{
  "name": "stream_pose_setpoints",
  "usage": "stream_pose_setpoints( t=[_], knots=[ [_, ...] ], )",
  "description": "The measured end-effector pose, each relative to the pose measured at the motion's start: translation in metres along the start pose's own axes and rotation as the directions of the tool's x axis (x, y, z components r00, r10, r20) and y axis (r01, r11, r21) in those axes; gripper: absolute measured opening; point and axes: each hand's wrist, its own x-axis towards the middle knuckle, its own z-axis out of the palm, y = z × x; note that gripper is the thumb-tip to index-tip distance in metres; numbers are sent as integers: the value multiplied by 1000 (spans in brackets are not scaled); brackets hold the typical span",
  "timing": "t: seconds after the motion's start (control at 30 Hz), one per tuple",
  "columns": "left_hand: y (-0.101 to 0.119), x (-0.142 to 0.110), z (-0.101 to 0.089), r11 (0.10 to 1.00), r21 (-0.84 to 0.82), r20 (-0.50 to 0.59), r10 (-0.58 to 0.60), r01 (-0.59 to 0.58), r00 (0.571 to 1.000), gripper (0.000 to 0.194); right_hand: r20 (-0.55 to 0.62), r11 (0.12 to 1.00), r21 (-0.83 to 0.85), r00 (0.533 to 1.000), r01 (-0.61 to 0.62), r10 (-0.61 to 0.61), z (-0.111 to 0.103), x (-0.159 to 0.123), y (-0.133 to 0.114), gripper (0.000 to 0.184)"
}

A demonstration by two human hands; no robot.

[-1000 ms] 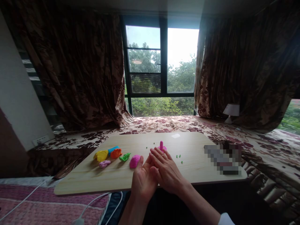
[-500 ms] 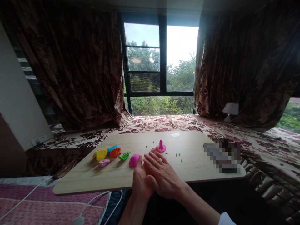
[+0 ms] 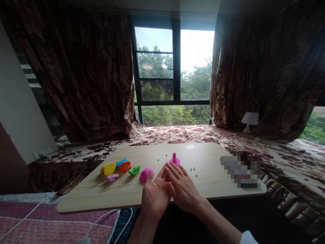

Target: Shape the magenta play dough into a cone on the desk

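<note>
My left hand (image 3: 155,196) is turned palm up above the near edge of the table, thumb raised and fingers stretched forward. Across its palm and fingers lies my right hand (image 3: 185,189), palm down with the fingers straight and side by side. Whatever may be between the two palms is hidden. A rounded lump of magenta modelling clay (image 3: 146,175) sits just left of my left thumb. Beyond my fingertips stands a magenta clay piece (image 3: 174,158), a flat disc with an upright stem. Small green clay bits (image 3: 194,168) lie to the right of my hands.
On the left of the wooden table (image 3: 215,184) are yellow (image 3: 108,168), blue (image 3: 122,162), orange (image 3: 125,166), pale pink (image 3: 112,178) and green clay lumps (image 3: 134,170). A blurred-out object (image 3: 240,173) lies at the right end. A white scrap (image 3: 189,146) is near the far edge.
My right hand slid back over my left hand, then forward again, palms kept together. A green bit by the magenta disc, visible half a second ago, is covered by my fingers now.
</note>
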Motion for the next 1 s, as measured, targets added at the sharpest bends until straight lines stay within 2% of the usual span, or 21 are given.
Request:
stream_pose_setpoints(
  t=[0.13, 0.33, 0.47, 0.5, 0.63, 0.67, 0.83, 1.0],
  knots=[
    [-1, 1, -1, 999, -10, -16, 45, -45, 999, 47, 46, 992, 28, 992, 120, -121, 0, -4, -2, 53],
    [-4, 1, 1, 1000, -11, -2, -12, 12, 1000, 45, 16, 1000, -2, 1000, -26, 26, -1, -3, -1, 49],
    [-4, 2, 0, 999, -25, -28, 34, -35, 999, 49, 53, 995, 30, 994, 95, -96, 0, -6, -6, 53],
    [-5, 2, 0, 999, -27, -31, 34, -35, 999, 50, 58, 996, 30, 994, 89, -91, 0, -6, -5, 52],
    [-7, 2, 2, 999, -33, -12, 1, -2, 1000, 51, 17, 996, -14, 996, -92, 92, 3, -2, 0, 48],
    [-6, 2, 2, 999, -37, -9, 5, -5, 1000, 51, 12, 994, -17, 994, -105, 105, 4, -3, 0, 49],
    [-6, 5, -3, 997, -52, -46, 46, -48, 998, 53, 62, 997, 39, 995, 70, -72, 5, -8, -9, 52],
    [-6, 3, -2, 999, -48, -50, 10, -12, 999, 49, 24, 997, 5, 997, -79, 79, 6, 0, -6, 48]
  ],
)
